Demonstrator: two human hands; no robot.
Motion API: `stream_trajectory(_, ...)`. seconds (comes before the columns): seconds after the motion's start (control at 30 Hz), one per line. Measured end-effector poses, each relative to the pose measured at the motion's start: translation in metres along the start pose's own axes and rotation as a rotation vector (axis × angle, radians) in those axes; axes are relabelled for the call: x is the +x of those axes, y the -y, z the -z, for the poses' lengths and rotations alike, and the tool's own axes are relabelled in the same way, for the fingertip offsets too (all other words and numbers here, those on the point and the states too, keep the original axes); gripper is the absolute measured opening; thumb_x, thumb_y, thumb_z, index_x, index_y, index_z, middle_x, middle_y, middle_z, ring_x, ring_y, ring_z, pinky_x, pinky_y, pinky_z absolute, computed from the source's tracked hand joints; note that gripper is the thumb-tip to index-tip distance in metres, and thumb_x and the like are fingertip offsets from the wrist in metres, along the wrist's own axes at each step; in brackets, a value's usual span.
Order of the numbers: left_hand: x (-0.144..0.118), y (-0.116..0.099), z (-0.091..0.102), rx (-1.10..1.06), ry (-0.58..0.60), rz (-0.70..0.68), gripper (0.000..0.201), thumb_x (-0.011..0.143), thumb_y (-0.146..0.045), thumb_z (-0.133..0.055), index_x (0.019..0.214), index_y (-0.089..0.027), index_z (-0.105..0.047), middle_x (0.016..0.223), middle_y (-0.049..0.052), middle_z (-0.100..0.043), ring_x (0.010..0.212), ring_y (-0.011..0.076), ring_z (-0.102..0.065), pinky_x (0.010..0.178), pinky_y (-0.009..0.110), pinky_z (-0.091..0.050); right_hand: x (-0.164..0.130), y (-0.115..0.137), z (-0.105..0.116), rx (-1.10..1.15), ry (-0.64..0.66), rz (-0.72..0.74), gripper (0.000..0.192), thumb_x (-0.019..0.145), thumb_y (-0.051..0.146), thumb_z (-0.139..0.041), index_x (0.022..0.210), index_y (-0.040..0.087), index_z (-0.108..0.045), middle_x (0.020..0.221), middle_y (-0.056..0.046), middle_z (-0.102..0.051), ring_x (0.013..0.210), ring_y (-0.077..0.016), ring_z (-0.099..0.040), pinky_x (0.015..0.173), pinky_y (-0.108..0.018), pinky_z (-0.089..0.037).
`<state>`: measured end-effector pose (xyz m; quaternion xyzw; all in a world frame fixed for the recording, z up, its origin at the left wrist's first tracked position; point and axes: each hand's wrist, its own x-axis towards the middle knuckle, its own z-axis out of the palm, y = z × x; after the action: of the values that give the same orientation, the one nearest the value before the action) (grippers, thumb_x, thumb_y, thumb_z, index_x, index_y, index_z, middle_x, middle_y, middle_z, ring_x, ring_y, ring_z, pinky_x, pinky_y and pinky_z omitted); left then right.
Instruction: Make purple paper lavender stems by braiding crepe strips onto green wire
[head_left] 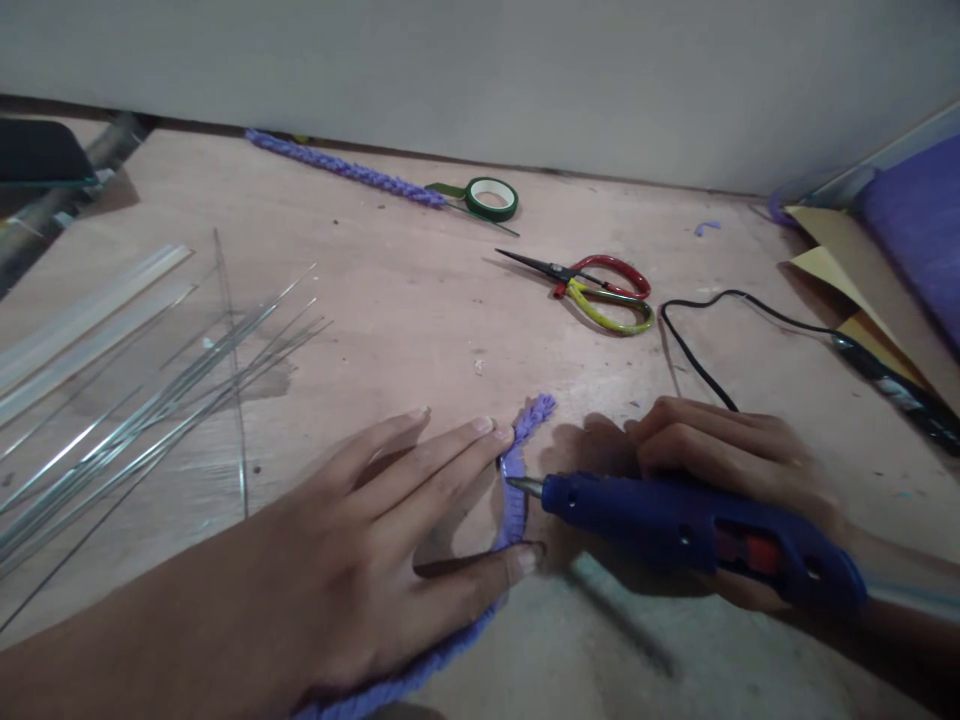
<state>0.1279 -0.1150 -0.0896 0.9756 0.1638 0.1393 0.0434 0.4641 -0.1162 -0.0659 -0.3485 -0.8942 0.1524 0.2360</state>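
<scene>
The left hand [337, 580] lies flat and spread, pinning a purple braided cord [514, 500] to the bench [390, 300]; it looks soft, light and limp. The right hand [735, 460] is clamped on a blue glue gun [697, 525], its nozzle touching the cord.

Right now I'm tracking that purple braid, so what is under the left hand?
The purple braid runs under the left hand, pinned by fingertip and thumb, emerging below the wrist. The stretch beneath the palm is hidden.
</scene>
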Motion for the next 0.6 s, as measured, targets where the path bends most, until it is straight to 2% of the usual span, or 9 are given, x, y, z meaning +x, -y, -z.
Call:
stream_trajectory(0.07, -0.001, -0.001, 0.0, -0.012, 0.025, 0.008, 0.053, 0.105, -0.042, -0.063, 0.158, -0.037, -0.056, 0.169, 0.016, -0.054, 0.156, 0.0399, -0.05, 0.127, 0.062, -0.037, -0.001, -0.001, -0.001, 0.006, 0.013, 0.001, 0.016, 0.111, 0.029, -0.044, 0.098, 0.025, -0.053, 0.078, -0.003, -0.057, 0.063, -0.0188, -0.055, 0.055, -0.034, -0.042)
stream_trajectory(0.2, -0.002, -0.003, 0.0, -0.022, 0.043, 0.027, 0.053, 0.105, -0.041, -0.063, 0.157, -0.037, -0.057, 0.173, 0.016, -0.049, 0.158, 0.0401, -0.048, 0.128, 0.063, -0.035, -0.007, -0.004, -0.004, 0.041, -0.034, 0.018, 0.03, 0.112, 0.049, -0.047, 0.097, 0.024, -0.055, 0.08, -0.002, -0.057, 0.065, -0.0177, -0.052, 0.057, -0.034, -0.04)
stream_trajectory(0.3, -0.004, -0.004, 0.0, -0.015, 0.043, 0.036, 0.057, 0.104, -0.039, -0.064, 0.159, -0.038, -0.054, 0.174, 0.013, -0.048, 0.159, 0.0395, -0.048, 0.129, 0.063, -0.035, -0.011, -0.005, -0.006, 0.051, -0.042, 0.009, 0.041, 0.114, 0.058, -0.041, 0.097, 0.023, -0.055, 0.081, -0.002, -0.056, 0.067, -0.0172, -0.051, 0.058, -0.034, -0.039)
stream_trajectory(0.43, -0.006, -0.004, -0.001, -0.032, 0.052, 0.058, 0.059, 0.102, -0.038, -0.066, 0.16, -0.04, -0.054, 0.177, 0.011, -0.045, 0.16, 0.0384, -0.046, 0.129, 0.062, -0.035, -0.011, -0.004, -0.006, 0.053, -0.031, 0.01, 0.048, 0.114, 0.063, -0.035, 0.097, 0.023, -0.054, 0.081, -0.003, -0.056, 0.067, -0.0173, -0.052, 0.059, -0.034, -0.038)
stream_trajectory(0.6, -0.005, -0.004, 0.0, -0.034, 0.017, 0.041, 0.059, 0.102, -0.037, -0.066, 0.16, -0.036, -0.054, 0.178, 0.017, -0.041, 0.16, 0.0403, -0.046, 0.129, 0.064, -0.036, -0.01, -0.005, -0.005, 0.06, -0.013, 0.018, 0.047, 0.114, 0.063, -0.034, 0.098, 0.024, -0.054, 0.08, -0.003, -0.058, 0.067, -0.0183, -0.053, 0.059, -0.034, -0.039)
